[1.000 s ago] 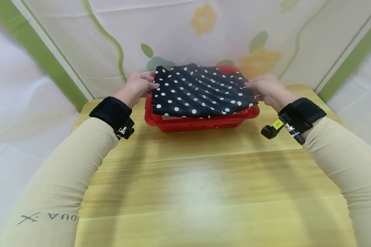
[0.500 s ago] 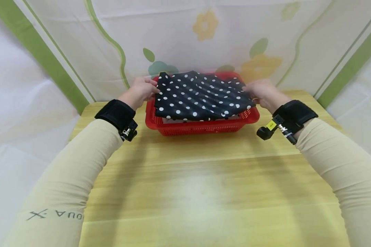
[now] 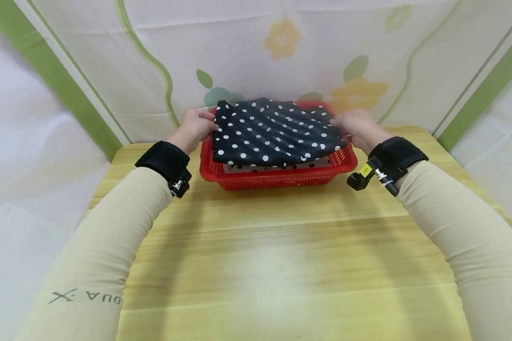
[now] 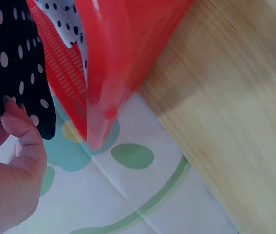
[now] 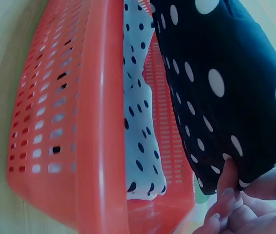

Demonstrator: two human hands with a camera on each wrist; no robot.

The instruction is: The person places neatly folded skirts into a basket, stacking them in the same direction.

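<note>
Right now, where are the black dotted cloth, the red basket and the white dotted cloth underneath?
black dotted cloth (image 3: 273, 132), head view, middle of its top.
red basket (image 3: 277, 177), head view, near wall.
white dotted cloth (image 5: 140, 122), right wrist view, its folded middle.

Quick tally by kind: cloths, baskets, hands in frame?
Cloths: 2, a black cloth with white dots on top, and a white cloth with black dots under it in the basket
Baskets: 1, the red basket
Hands: 2, the left hand and the right hand, each holding a side edge of the black cloth
Total: 5
</note>
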